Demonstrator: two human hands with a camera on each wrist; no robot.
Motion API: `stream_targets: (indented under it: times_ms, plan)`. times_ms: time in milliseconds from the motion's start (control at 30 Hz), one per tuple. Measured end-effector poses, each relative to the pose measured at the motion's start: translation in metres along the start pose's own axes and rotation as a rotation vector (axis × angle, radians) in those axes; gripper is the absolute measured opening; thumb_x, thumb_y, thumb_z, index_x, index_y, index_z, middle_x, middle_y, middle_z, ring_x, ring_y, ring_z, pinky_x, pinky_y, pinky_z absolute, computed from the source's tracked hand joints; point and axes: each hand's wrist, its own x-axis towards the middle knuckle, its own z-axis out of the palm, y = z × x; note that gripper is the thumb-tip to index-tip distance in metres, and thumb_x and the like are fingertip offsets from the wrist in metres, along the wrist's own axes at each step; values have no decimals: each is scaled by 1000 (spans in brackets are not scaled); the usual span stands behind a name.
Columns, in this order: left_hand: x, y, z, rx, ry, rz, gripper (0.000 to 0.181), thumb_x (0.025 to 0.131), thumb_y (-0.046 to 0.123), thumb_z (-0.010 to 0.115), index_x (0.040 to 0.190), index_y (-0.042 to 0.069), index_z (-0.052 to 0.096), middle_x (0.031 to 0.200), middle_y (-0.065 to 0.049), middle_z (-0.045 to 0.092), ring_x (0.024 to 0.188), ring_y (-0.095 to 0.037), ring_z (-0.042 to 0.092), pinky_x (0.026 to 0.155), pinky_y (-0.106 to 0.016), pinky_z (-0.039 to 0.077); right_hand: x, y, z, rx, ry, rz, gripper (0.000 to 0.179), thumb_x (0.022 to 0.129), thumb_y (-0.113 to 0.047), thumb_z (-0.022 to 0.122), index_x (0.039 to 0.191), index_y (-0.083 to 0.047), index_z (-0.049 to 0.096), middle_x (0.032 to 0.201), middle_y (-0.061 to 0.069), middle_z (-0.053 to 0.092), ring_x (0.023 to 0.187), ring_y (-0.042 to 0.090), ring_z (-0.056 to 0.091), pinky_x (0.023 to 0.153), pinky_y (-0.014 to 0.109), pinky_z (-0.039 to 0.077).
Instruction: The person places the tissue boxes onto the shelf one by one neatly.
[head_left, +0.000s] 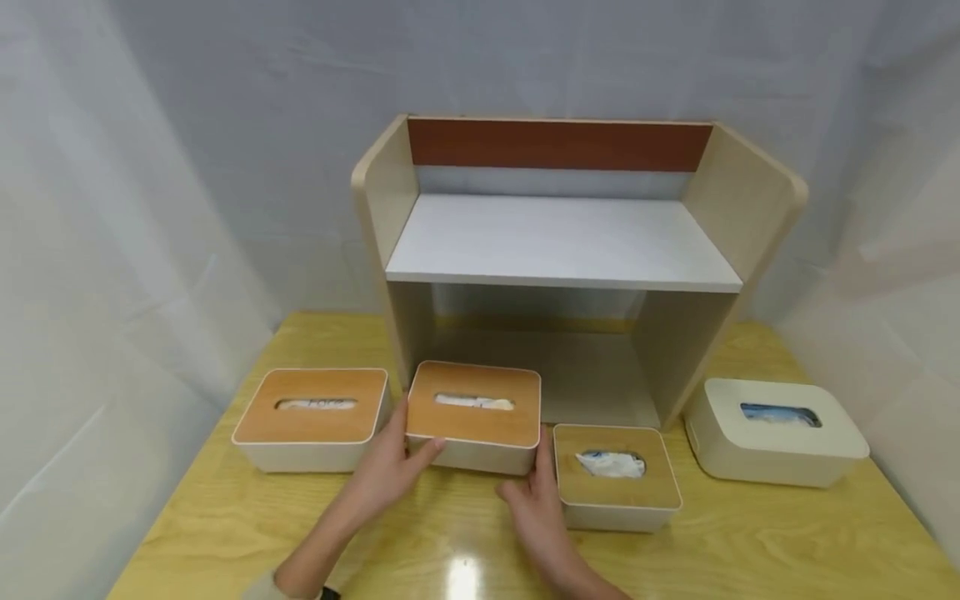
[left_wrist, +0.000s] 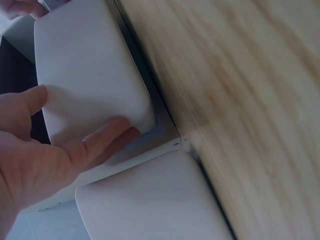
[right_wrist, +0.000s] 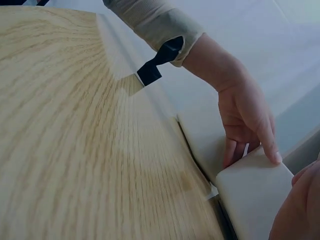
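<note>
As L hand (head_left: 388, 460) grips ctr box (head_left: 474, 429) — L box (head_left: 311, 427) reads "Fore"(?).

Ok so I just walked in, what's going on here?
A person's left hand and right hand grip a wood-topped tissue box before the left part of a shelf unit. On the table, a similar box stands to its left; a third wood-topped box and a cream box stand to its right.

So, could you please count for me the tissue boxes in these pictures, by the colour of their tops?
Boxes with brown tops: 3
Box with a cream top: 1
Total: 4
</note>
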Motion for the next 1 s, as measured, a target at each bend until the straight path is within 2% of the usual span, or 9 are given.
stream_targets:
  times_ms: [100, 167, 267, 300, 433, 500, 633, 733, 1000]
  plan:
    - [0, 0, 1, 24, 20, 3, 96, 97, 46, 60, 157, -4, 4, 151, -32, 36, 105, -36, 63, 99, -51, 48, -1, 1, 0, -18, -12, 5, 107, 79, 8, 57, 161, -19, -6, 167, 9, -8, 150, 24, 1, 119, 52, 11]
    - [0, 1, 0, 41, 24, 7, 96, 98, 47, 59, 156, -6, 5, 148, -34, 38, 115, -39, 60, 103, -53, 45, -4, 1, 0, -50, -24, 4, 106, 80, 7, 57, 160, -15, -9, 166, 10, -11, 150, 25, -4, 119, 52, 8]
    - [0, 3, 0, 49, 34, 1, 95, 97, 46, 60, 156, -6, 5, 144, -35, 42, 107, -38, 62, 100, -54, 47, -9, 1, -2, -91, -51, -2, 106, 82, 6, 57, 158, -11, -15, 165, 11, -17, 150, 30, -10, 119, 54, 5]
    - [-1, 4, 0, 48, 35, -6, 96, 97, 47, 60, 157, -5, 5, 136, -35, 50, 101, -38, 64, 97, -53, 48, -11, 1, -3, -98, -60, -5, 106, 83, 6, 57, 157, -11, -16, 164, 11, -18, 150, 30, -10, 119, 54, 4]
    - [-1, 8, 1, 33, 59, -33, 95, 96, 48, 62, 157, -2, 9, 127, -35, 56, 101, -38, 64, 94, -53, 50, -13, 2, -4, -111, -79, -20, 103, 86, 5, 56, 156, -10, -18, 163, 11, -20, 150, 33, -12, 118, 57, 4]
    - [0, 9, 2, 30, 65, -43, 95, 95, 51, 61, 156, -2, 11, 130, -36, 51, 108, -42, 61, 95, -55, 49, -12, 1, -5, -123, -73, -28, 102, 87, 4, 56, 157, -9, -17, 164, 12, -19, 150, 34, -10, 118, 57, 5]
    - [2, 9, 5, 33, 67, -45, 93, 96, 48, 61, 155, -3, 12, 154, -34, 19, 130, -47, 44, 103, -61, 41, -9, -1, -6, -131, -58, -13, 101, 88, 0, 58, 157, -9, -15, 164, 13, -17, 150, 36, -8, 116, 61, 8]
    - [0, 8, 6, 27, 74, -21, 87, 97, 37, 64, 154, -5, 12, 152, -34, 21, 131, -47, 42, 104, -60, 40, -8, -3, -6, -134, -52, 6, 101, 88, -1, 59, 157, -9, -14, 164, 15, -14, 150, 37, -5, 116, 62, 9]
    - [1, 8, 9, -199, 83, 30, 74, 97, 6, 59, 150, -11, 11, 151, -38, 23, 135, -53, 36, 109, -54, 38, 1, -8, -4, -82, -33, 31, 99, 89, -3, 58, 158, -11, -12, 165, 16, -9, 151, 35, -2, 119, 57, 6]
